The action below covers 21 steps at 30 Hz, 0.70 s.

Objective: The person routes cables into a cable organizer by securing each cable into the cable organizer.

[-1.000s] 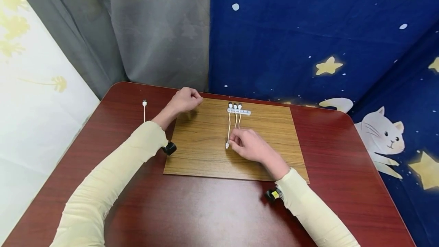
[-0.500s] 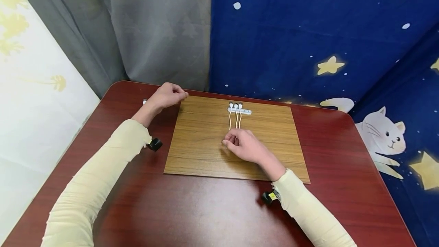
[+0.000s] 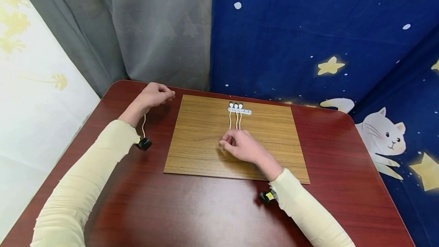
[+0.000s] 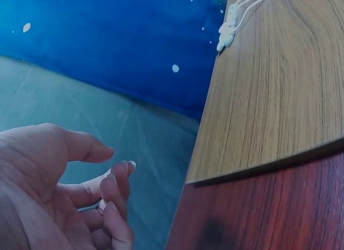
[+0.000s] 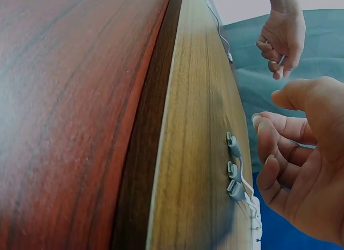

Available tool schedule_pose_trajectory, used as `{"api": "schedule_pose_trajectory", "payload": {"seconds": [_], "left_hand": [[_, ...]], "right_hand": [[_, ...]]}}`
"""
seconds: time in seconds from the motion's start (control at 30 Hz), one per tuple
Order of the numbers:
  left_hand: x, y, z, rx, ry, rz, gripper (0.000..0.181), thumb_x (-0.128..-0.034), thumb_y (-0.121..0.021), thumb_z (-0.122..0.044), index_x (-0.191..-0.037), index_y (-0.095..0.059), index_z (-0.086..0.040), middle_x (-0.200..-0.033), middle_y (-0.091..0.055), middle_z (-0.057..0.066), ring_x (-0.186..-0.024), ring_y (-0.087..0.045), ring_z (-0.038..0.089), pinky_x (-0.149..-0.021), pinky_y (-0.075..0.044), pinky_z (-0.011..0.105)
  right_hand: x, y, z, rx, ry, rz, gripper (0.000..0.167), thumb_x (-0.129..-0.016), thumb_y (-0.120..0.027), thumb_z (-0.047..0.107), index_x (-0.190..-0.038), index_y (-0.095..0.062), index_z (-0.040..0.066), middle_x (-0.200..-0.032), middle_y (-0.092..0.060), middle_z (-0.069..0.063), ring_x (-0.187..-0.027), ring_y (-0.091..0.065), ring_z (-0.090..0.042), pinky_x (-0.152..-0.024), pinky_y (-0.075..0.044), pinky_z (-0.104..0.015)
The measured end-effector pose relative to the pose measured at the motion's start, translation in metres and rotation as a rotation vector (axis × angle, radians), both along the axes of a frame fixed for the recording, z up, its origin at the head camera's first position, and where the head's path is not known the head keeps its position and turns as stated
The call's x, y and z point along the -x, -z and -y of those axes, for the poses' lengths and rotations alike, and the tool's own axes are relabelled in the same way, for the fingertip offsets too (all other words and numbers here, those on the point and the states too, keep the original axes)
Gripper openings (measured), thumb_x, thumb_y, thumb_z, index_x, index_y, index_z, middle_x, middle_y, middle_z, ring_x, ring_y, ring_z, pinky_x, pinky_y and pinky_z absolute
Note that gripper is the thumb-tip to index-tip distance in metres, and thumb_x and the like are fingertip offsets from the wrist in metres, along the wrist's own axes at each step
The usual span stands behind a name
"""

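Three white USB cables lie side by side on the wood-grain board, their USB plugs seated in a pale cable clip near its back edge. My right hand hovers over their front ends with fingers loosely curled and nothing between them. The small connectors at those ends show in the right wrist view, apart from the fingers. My left hand is at the table's back left, loosely curled and holding nothing. It is above another white cable, whose USB plug it hides in the head view.
The wood-grain board lies on a dark red table. Grey and blue curtains hang right behind the table's back edge. A white cloth hangs on the left.
My left hand has travelled left, from above the board to over the separate cable. The right hand has shifted slightly left, and now covers the front cable end that showed before.
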<state>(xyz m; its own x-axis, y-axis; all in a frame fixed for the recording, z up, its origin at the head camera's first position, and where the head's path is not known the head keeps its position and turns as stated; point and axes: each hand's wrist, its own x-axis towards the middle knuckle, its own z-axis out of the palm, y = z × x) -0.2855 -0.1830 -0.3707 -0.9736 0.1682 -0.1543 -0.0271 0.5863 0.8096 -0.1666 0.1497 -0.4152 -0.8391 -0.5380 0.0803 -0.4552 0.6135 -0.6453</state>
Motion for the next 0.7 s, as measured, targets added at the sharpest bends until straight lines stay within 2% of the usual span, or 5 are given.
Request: {"api": "schedule_pose_trajectory", "payload": {"seconds": [0.23, 0.47, 0.7], "left_hand": [[0.001, 0.008, 0.019, 0.037, -0.057, -0.011, 0.037, -0.1013, -0.06, -0.027, -0.113, -0.07, 0.007, -0.107, -0.065, 0.016, -0.093, -0.058, 0.03, -0.076, -0.045, 0.037], [0.002, 0.016, 0.04, 0.015, -0.108, 0.006, 0.043, -0.101, -0.061, -0.032, -0.117, -0.068, 0.007, -0.112, -0.068, 0.019, -0.1, -0.06, 0.034, -0.076, -0.046, 0.036], [0.003, 0.024, 0.056, 0.016, -0.161, 0.009, 0.04, -0.1006, -0.061, -0.033, -0.114, -0.068, 0.004, -0.106, -0.071, 0.012, -0.087, -0.057, 0.021, -0.07, -0.045, 0.031]], "right_hand": [[0.001, 0.004, 0.003, -0.024, -0.017, 0.0, 0.009, -0.098, -0.069, 0.016, -0.093, -0.072, 0.01, -0.073, -0.061, 0.01, -0.061, -0.056, -0.007, -0.057, -0.048, -0.027], [0.0, 0.004, 0.006, -0.039, -0.025, -0.01, 0.008, -0.098, -0.069, 0.016, -0.094, -0.073, 0.01, -0.074, -0.061, 0.01, -0.062, -0.055, -0.007, -0.058, -0.049, -0.026], [-0.002, 0.004, 0.012, -0.043, -0.042, -0.018, 0.008, -0.098, -0.07, 0.017, -0.093, -0.072, 0.012, -0.073, -0.061, 0.011, -0.063, -0.056, -0.006, -0.059, -0.049, -0.027]]}}
